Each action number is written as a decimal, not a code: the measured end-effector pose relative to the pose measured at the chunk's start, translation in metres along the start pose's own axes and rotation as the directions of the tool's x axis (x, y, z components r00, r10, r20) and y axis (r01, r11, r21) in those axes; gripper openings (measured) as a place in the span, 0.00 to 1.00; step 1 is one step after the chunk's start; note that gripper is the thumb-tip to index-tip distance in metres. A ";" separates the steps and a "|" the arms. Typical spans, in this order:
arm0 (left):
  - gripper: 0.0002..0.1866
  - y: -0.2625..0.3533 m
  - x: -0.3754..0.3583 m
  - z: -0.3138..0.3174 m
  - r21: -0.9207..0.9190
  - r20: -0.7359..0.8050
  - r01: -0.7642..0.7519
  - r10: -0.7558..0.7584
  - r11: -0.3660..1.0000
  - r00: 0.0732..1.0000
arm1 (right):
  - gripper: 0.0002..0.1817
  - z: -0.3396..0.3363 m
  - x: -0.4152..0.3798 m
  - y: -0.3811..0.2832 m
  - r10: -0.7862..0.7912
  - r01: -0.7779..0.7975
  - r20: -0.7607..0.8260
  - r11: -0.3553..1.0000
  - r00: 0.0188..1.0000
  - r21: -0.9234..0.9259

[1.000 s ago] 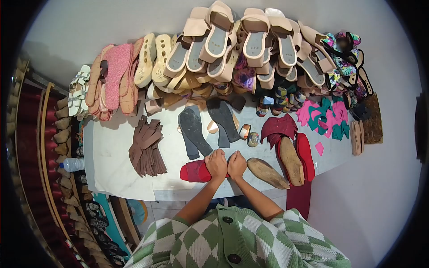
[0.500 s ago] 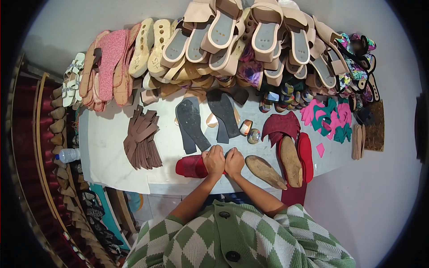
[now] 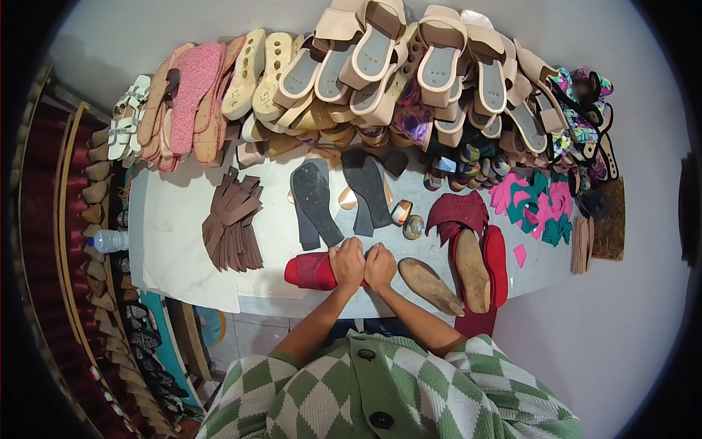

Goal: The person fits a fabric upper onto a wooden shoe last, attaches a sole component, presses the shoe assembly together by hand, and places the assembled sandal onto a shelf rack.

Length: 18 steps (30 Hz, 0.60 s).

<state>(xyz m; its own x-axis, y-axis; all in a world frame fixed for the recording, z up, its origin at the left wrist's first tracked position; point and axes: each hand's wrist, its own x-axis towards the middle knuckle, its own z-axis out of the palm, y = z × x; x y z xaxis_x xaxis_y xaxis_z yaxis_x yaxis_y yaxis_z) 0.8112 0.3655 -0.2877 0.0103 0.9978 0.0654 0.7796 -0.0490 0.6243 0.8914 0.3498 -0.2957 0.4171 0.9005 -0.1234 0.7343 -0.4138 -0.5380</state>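
Observation:
A red slipper (image 3: pixel 312 271) with a wide dark red strap lies sideways near the table's front edge. My left hand (image 3: pixel 347 263) is closed around its middle, just right of the strap. Close beside it, my right hand (image 3: pixel 379 268) is closed on the other end, which is mostly hidden under the fingers. To the right of my hands rests a bare wooden shoe last (image 3: pixel 430 285). Another wooden last (image 3: pixel 474 272) lies on a red sole, alongside a second red sole (image 3: pixel 496 265). Dark red upper pieces (image 3: pixel 458 217) sit behind them.
Black soles (image 3: pixel 313 199) and two small multicoloured heels (image 3: pixel 413 227) lie beyond my hands. Brown strips (image 3: pixel 235 230) are fanned out at left. Pink and green cutouts (image 3: pixel 537 205) lie at right. Piled beige sandals (image 3: pixel 373 55) line the back; a water bottle (image 3: pixel 111 241) stands left.
The view has shifted slightly. The toe end of the red slipper looks rounder now, as if the slipper has turned or bent a little. Both hands keep their grip.

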 end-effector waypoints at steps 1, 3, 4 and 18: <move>0.02 0.001 0.001 0.001 -0.008 0.002 -0.001 0.001 1.000 1.000 | 0.17 0.000 0.001 0.001 0.002 -0.002 0.004 1.000 1.000 0.005; 0.02 0.000 0.001 0.001 -0.016 0.011 0.000 0.000 1.000 1.000 | 0.17 0.000 0.001 0.001 0.010 -0.010 0.017 1.000 1.000 0.019; 0.02 0.000 0.002 0.001 -0.015 0.014 -0.004 0.004 1.000 1.000 | 0.17 0.000 0.001 0.001 0.007 -0.008 0.027 1.000 1.000 0.027; 0.05 -0.003 0.000 0.004 0.034 0.005 -0.083 0.083 0.996 0.997 | 0.18 0.002 0.002 0.005 -0.027 0.023 0.058 0.997 0.998 0.071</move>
<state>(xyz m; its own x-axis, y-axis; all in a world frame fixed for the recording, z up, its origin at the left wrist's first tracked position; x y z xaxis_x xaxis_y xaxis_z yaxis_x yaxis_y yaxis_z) 0.8112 0.3664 -0.2932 0.0786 0.9905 0.1130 0.7971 -0.1305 0.5895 0.8951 0.3501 -0.3003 0.3654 0.9176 -0.1567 0.7036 -0.3825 -0.5989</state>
